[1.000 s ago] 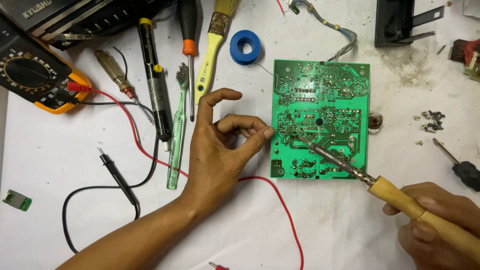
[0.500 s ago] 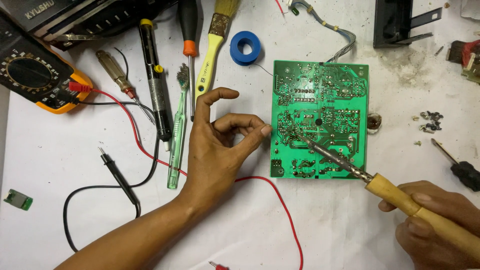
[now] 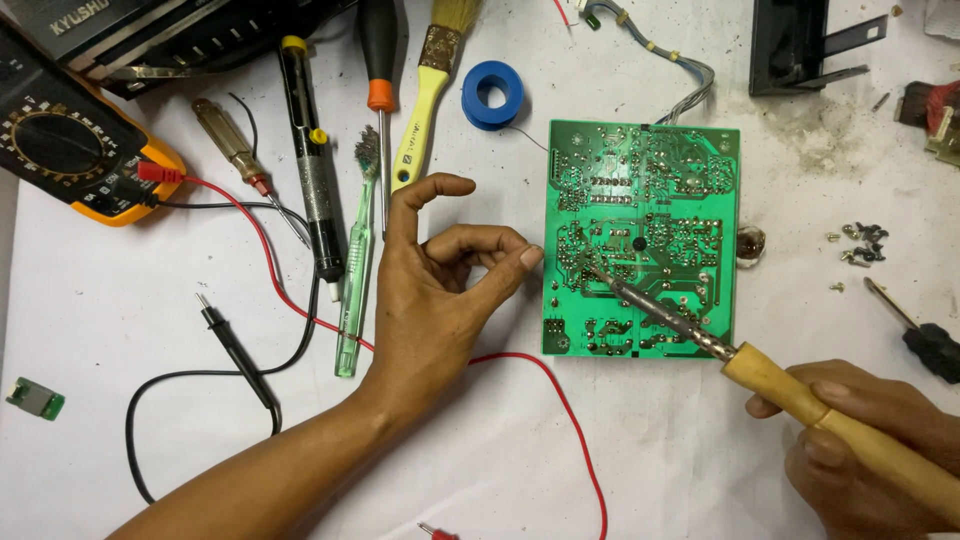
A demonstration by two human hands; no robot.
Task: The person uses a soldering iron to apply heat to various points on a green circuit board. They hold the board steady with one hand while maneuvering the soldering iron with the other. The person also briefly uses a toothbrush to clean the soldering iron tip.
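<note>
A green circuit board [image 3: 690,170] lies solder side up on the white table. My right hand [image 3: 880,440] grips the wooden handle of a soldering iron [image 3: 800,395]; its metal tip rests on the board's left middle near the solder joints. My left hand [image 3: 440,300] lies on the table just left of the board. Its thumb and middle finger touch the board's left edge, the index finger is raised, and it holds nothing.
Left of my hand lie a green toothbrush [image 3: 358,270], a desoldering pump [image 3: 308,150], screwdrivers [image 3: 380,90], a yellow brush [image 3: 425,110] and a blue solder reel [image 3: 494,94]. A multimeter [image 3: 70,150] with red and black probe leads sits far left. Loose screws [image 3: 860,245] lie right.
The iron's tip has slid a little up and left on the board. My left hand stays put at the board's edge.
</note>
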